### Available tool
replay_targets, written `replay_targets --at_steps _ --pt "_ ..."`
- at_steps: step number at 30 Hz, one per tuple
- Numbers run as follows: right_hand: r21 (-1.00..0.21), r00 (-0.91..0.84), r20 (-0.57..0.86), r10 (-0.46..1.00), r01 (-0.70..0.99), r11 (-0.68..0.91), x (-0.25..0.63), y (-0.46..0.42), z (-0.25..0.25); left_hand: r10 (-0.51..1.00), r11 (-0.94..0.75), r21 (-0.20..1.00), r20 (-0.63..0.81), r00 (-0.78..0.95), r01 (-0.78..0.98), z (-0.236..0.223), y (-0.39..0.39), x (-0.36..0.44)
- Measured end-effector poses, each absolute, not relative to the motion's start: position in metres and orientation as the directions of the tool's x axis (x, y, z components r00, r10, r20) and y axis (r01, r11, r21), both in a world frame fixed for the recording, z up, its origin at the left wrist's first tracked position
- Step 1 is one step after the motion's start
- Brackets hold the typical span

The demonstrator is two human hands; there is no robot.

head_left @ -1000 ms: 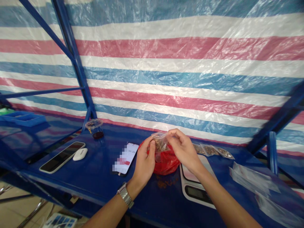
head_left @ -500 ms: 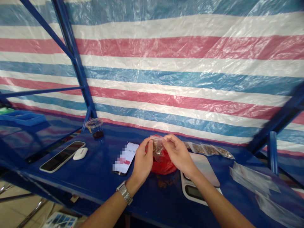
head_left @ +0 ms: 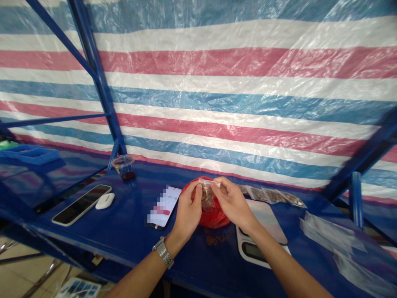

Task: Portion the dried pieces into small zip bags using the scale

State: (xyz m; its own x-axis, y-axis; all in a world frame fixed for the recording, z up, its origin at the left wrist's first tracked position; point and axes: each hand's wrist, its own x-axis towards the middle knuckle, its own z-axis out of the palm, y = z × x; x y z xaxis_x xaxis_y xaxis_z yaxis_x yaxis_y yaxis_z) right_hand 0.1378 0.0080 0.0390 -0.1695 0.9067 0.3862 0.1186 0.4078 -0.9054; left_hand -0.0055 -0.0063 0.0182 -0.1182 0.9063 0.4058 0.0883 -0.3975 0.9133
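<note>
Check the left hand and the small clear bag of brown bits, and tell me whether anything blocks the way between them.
Nothing visible does: the left hand is on the small clear bag, and the right hand holds it too. The red plastic bag lies below it, not between.

A small clear plastic zip bag (head_left: pixel 207 191) of brown chips (head_left: pixel 204 200) stands upright, just in front of a crumpled red plastic bag (head_left: pixel 218 218); loose brown crumbs (head_left: pixel 215 239) lie at the red bag's six o'clock.
</note>
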Motion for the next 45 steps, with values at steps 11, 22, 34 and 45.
replay_targets --at_steps 11,22,34,45 --pt "-0.882 -0.179 0.41 0.895 0.173 0.439 0.138 0.007 0.039 0.912 -0.391 0.919 0.394 -0.115 0.045 0.016 -0.005 -0.004" --pt "-0.867 -0.223 0.409 0.885 0.208 0.453 0.135 0.003 0.039 0.91 -0.397 0.917 0.4 -0.108 0.049 0.02 -0.007 -0.005" --pt "-0.853 -0.247 0.41 0.878 0.238 0.465 0.138 0.001 0.042 0.908 -0.387 0.906 0.407 -0.102 0.171 0.025 -0.01 -0.01" --pt "-0.792 -0.103 0.397 0.912 0.464 0.397 0.202 0.014 0.069 0.876 -0.403 0.906 0.424 -0.232 0.132 0.026 -0.007 -0.017"
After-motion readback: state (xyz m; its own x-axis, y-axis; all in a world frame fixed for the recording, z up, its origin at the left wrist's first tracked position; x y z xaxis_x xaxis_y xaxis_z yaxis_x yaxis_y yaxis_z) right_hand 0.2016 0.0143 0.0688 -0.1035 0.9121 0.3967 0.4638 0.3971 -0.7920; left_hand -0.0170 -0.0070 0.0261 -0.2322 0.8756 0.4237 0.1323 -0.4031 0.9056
